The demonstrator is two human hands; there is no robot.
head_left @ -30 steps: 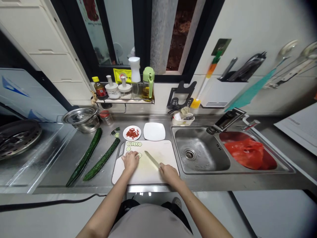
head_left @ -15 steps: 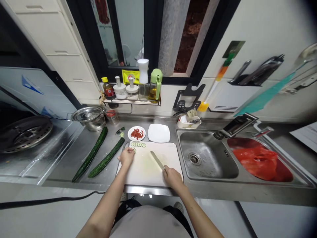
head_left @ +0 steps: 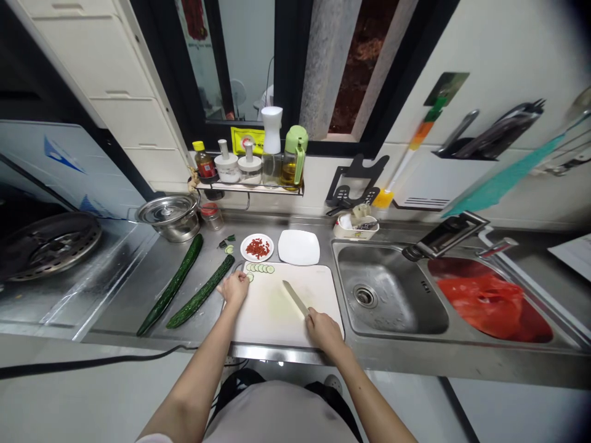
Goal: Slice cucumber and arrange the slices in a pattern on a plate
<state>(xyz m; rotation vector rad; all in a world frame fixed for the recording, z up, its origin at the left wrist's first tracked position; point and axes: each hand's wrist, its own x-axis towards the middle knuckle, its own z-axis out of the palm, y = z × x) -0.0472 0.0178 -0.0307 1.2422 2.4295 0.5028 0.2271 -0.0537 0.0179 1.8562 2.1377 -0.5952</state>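
My right hand (head_left: 321, 327) is wrapped round the handle of a kitchen knife (head_left: 294, 296), its blade lying low over the white cutting board (head_left: 277, 329) and pointing up and left. At the board's upper left, my left hand (head_left: 235, 288) has its fingertips pinched on a cucumber slice (head_left: 250, 278). Just above it, a row of several cucumber slices (head_left: 261, 268) overlaps along the board's far edge. Left of the board lie two whole-looking cucumbers, one nearer (head_left: 202, 291) and one farther left (head_left: 172, 284).
Behind the board stand a small plate of red pieces (head_left: 257, 248) and a white square plate (head_left: 299, 247). Cucumber scraps (head_left: 227, 243) lie beside them. A steel sink (head_left: 392, 295) is to the right, with a red plastic bag (head_left: 484, 304) beyond. A lidded pot (head_left: 172, 218) stands back left.
The whole view has shifted slightly. My left hand stays at the cucumber slice by the row's left end, and my right hand keeps the knife in about the same place.
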